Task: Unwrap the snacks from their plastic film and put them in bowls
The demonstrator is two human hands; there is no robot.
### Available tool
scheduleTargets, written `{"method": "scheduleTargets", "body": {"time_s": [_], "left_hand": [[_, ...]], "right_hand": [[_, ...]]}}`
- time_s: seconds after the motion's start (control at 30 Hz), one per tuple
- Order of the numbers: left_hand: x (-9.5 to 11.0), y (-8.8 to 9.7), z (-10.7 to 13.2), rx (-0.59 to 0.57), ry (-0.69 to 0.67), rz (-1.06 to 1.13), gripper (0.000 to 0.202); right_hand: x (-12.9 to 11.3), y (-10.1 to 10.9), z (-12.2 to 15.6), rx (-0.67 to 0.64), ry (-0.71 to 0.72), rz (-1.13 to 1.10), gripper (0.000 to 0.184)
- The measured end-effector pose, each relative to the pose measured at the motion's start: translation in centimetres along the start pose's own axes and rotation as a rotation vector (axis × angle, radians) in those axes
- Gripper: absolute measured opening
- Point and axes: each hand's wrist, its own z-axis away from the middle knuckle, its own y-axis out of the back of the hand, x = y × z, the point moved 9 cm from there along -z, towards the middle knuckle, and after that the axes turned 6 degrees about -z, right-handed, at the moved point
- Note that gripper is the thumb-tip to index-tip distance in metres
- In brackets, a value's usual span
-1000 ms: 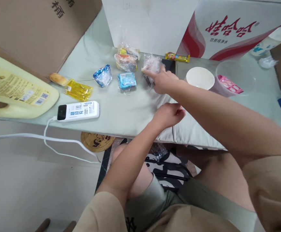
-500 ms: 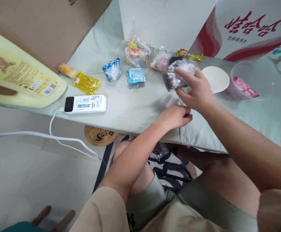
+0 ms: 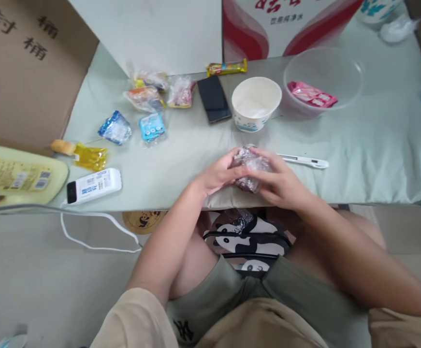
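Note:
Between my two hands, near the table's front edge, is a dark reddish bundle wrapped in crinkled clear plastic (image 3: 250,170). My left hand (image 3: 222,172) grips it from the left, fingers over its front. On the other side, my right hand (image 3: 281,179) curls round it with fingers across the top. What lies inside the wrap I cannot make out. Just right of my right hand, a white utility knife (image 3: 308,161) lies partly hidden behind the fingers. A white paper cup (image 3: 255,104) stands beyond the bundle, and a black phone (image 3: 213,99) lies left of the cup.
A clear plastic bowl (image 3: 348,82) holds a pink packet (image 3: 313,95). Wrapped snacks (image 3: 145,98), a blue wrapper (image 3: 115,128), a light blue packet (image 3: 152,127) and a white power bank (image 3: 94,186) lie to the left. A white box (image 3: 166,34) stands behind.
My right hand has brought the plastic-wrapped bundle from beside the cup to the table's front edge. My left hand has joined it there. The view has shifted, and the phone and knife now show.

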Motion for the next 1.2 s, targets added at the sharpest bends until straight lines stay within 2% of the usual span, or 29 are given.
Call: {"method": "scheduleTargets", "body": {"time_s": [0.07,0.23,0.33,0.4,0.57,0.67,0.83,0.93,1.0,1.07,1.13,1.2], "left_hand": [[0.4,-0.5,-0.4,0.032,-0.038,-0.028,0.083],[0.3,-1.9,-1.6,0.035,-0.043,-0.055,0.09],[0.2,-2.0,-1.8,0.055,-0.045,-0.072,0.088],[0.0,-1.7,-1.8,0.079,-0.033,-0.079,0.081],[-0.6,-1.0,-1.6,0.07,0.001,-0.089,0.071],[-0.1,-0.5,-1.1,0.079,-0.012,-0.141,0.067],[1.0,0.4,1.1,0.06,-0.035,-0.181,0.079],[1.4,1.7,1.8,0.151,-0.108,-0.148,0.093],[1.2,2.9,1.9,0.276,-0.141,-0.123,0.087],[1.0,3.8,1.7,0.374,-0.158,-0.089,0.072],[1.0,3.8,1.4,0.374,-0.17,-0.069,0.066],[1.4,3.3,1.2,0.32,-0.186,-0.092,0.074]], "right_hand": [[0.3,0.6,-0.2,-0.014,-0.008,-0.081,0.038],[0.8,3.7,0.6,0.113,-0.08,-0.257,0.026],[1.4,4.7,1.0,0.165,-0.164,-0.354,0.023],[2.2,5.0,1.1,0.198,-0.234,-0.407,0.027],[3.5,3.7,1.0,0.171,-0.313,-0.518,0.065],[3.3,2.7,0.7,0.142,-0.317,-0.511,0.075],[3.4,1.3,0.2,0.13,-0.429,-0.472,0.056],[3.7,0.7,-0.1,0.176,-0.472,-0.551,0.046],[3.9,0.3,-0.1,0.199,-0.51,-0.584,0.044],[4.0,-0.3,-0.1,0.194,-0.535,-0.578,0.045],[3.8,-0.8,-0.3,0.165,-0.532,-0.569,0.044],[3.3,-1.1,-0.5,0.124,-0.518,-0.565,0.043]]}}
